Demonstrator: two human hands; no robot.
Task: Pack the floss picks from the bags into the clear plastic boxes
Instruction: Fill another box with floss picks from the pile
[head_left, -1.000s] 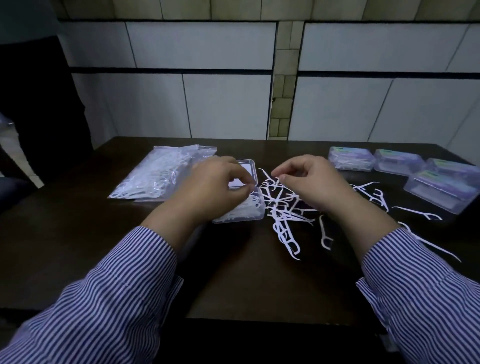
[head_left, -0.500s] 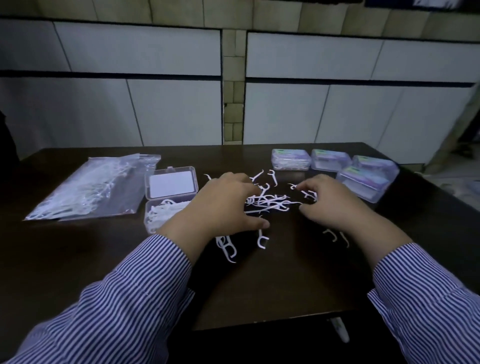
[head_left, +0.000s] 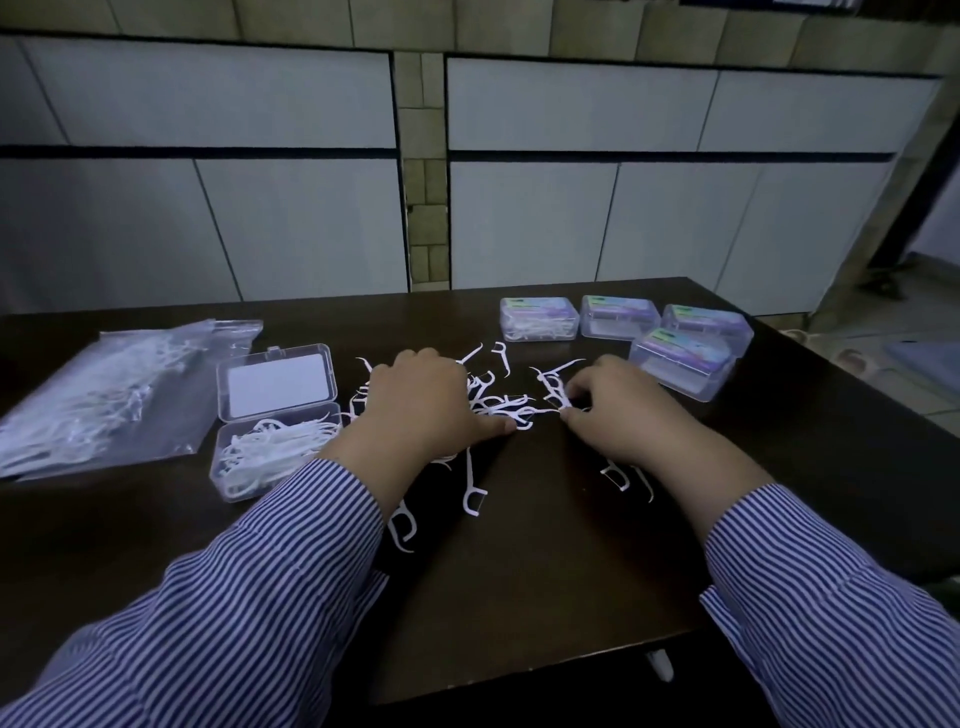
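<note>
Spillage looks the likeliest trouble from where I stand: the dark bench (head_left: 519, 597) carries a loose scatter of floss picks (head_left: 498, 402) lying across one another, and a careless sweep of a striped sleeve (head_left: 270, 582) could drag a few toward the near edge, where one pick (head_left: 402, 530) already lies close to the left cuff. The bag (head_left: 104, 395) at the far left, with picks inside, lies flat with its mouth toward the open box (head_left: 275, 441), so a knock could spill more. That open box, lid back, sits just beside the left wrist with a heap of picks in its lower half; a nudge from the forearm might tip or shift it. Four closed boxes (head_left: 680, 364) stand at the far right, well out of the way.

The left hand (head_left: 421, 410) lies palm down on the scatter, fingers loosely spread and thumb stretched toward the middle, pressing on picks rather than gripping them. The right hand (head_left: 618, 410) has its fingers curled, the tips pinching a pick (head_left: 556, 387) at the pile's right side. Tangled picks may come up in a clump and drop on the way to the box.
</note>
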